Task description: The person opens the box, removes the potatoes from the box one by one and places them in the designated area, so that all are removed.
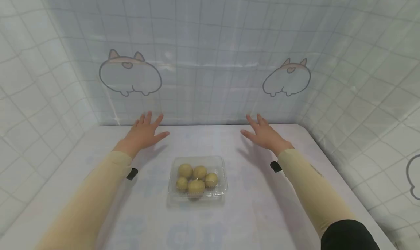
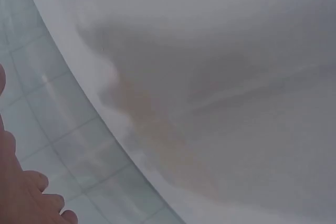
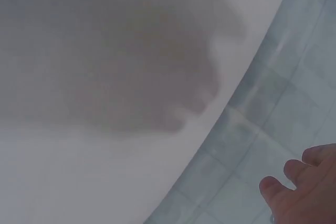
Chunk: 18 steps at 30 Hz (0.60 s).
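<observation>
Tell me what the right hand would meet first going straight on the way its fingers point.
Probably the grid-patterned back sheet, beyond the far edge of the table. Nothing else shows between it and the right hand, though depth is hard to judge.

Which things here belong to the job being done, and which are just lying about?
Likely part of the job:
- left hand
- right hand
- clear, rectangular plastic box
- five round, yellowish objects inside it

Just surroundings:
- white tabletop
- white, grid-patterned sheeting with animal drawings
</observation>
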Each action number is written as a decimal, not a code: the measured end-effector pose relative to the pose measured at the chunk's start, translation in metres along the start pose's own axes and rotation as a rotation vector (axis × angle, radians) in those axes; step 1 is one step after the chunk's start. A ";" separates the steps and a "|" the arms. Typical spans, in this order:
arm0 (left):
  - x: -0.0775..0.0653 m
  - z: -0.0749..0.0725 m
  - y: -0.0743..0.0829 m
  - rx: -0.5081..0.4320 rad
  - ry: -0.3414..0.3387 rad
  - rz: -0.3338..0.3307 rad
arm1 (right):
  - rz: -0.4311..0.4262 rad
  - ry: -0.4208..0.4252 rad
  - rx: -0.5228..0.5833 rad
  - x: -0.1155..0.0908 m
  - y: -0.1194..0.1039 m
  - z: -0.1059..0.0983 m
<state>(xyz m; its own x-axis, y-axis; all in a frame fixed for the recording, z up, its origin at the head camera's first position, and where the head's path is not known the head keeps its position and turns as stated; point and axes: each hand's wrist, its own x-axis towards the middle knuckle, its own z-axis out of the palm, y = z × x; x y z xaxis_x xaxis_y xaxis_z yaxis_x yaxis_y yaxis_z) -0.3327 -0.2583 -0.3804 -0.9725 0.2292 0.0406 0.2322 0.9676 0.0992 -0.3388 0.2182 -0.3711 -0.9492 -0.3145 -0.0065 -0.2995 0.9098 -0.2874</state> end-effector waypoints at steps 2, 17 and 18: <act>-0.004 0.000 0.001 -0.002 0.004 0.011 | -0.004 0.006 0.010 -0.004 -0.002 0.002; -0.032 0.011 0.012 -0.029 0.058 0.072 | -0.075 0.033 0.063 -0.039 -0.016 0.013; -0.034 0.011 0.014 -0.031 0.057 0.079 | -0.084 0.038 0.063 -0.041 -0.017 0.014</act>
<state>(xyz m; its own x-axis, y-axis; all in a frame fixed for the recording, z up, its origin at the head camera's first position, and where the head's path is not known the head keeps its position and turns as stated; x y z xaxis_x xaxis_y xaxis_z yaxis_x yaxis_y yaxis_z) -0.2966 -0.2514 -0.3911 -0.9489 0.2973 0.1059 0.3092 0.9428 0.1242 -0.2934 0.2121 -0.3791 -0.9244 -0.3773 0.0560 -0.3725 0.8614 -0.3452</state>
